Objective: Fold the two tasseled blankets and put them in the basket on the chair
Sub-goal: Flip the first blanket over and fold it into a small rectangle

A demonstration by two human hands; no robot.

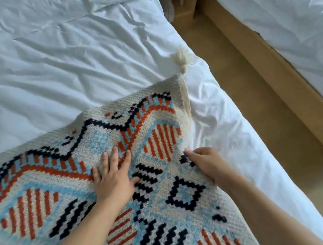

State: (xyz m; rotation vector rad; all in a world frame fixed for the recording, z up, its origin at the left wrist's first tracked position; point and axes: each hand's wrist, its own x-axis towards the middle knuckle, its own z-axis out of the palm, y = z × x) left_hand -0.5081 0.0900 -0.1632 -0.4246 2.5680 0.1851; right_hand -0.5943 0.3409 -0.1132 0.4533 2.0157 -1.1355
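A: Where does the patterned blanket (pixel 69 189) lie?

B: It fills the lower left and centre of the frame, spread over the white bed sheet (pixel 54 63). Its knit shows navy, rust and light-blue motifs on a cream ground. One corner points toward the upper right, ending in a cream tassel (pixel 180 59) that rests on the sheet.

A: How is the left hand (pixel 113 177) placed?

B: It lies palm-down on the blanket at centre frame. The fingers are straight and slightly fanned, pressing flat on the knit; they hold nothing.

A: And the right hand (pixel 203 162)?

B: It sits at the blanket's right edge, just right of centre. Its fingers are curled at that edge, with the fabric bunched against them, and appear to pinch it; the exact hold is partly hidden by the back of the hand.

A: What borders the bed?

B: To the right, a strip of tan floor (pixel 253 114) runs diagonally. Beyond it, in the upper right, stands a second bed (pixel 284 14) with white bedding on a light wooden frame (pixel 269 70).
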